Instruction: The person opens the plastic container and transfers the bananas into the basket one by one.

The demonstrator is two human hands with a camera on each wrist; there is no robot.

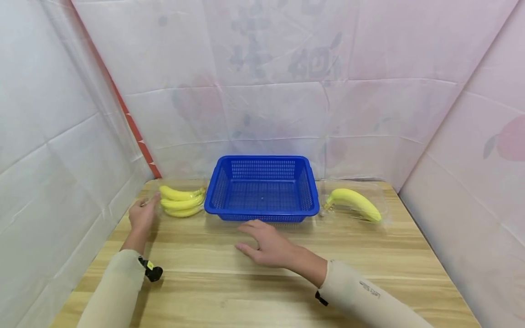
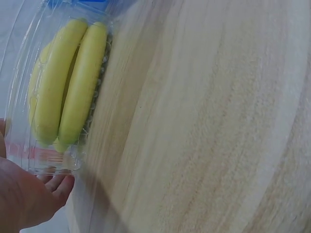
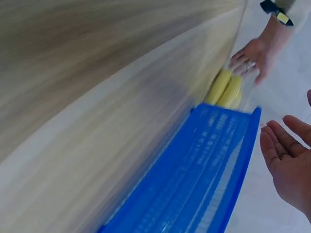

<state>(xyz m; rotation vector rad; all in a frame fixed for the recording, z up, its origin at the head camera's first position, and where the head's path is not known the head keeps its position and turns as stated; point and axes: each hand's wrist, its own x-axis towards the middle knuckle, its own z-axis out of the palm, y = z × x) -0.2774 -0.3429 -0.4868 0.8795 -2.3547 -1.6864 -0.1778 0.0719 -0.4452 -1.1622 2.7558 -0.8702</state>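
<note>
My left hand [image 1: 142,216] is at the left end of a clear plastic box [image 2: 53,165] that holds several yellow bananas [image 1: 180,200]. In the left wrist view its fingers touch the end of the box; in the right wrist view its thumb stands apart from the fingers. A blue plastic basket [image 1: 262,212] with slotted walls stands between the two fruit boxes, with no fruit in it. My right hand [image 1: 272,246] hovers just in front of the basket, fingers loosely extended and holding nothing.
Right of the basket, another clear plastic box [image 1: 385,200] holds one banana [image 1: 354,200]. All stand along the back of a wood-grain table [image 1: 229,291]. Pale printed sheets [image 1: 270,109] enclose the table at the back and sides.
</note>
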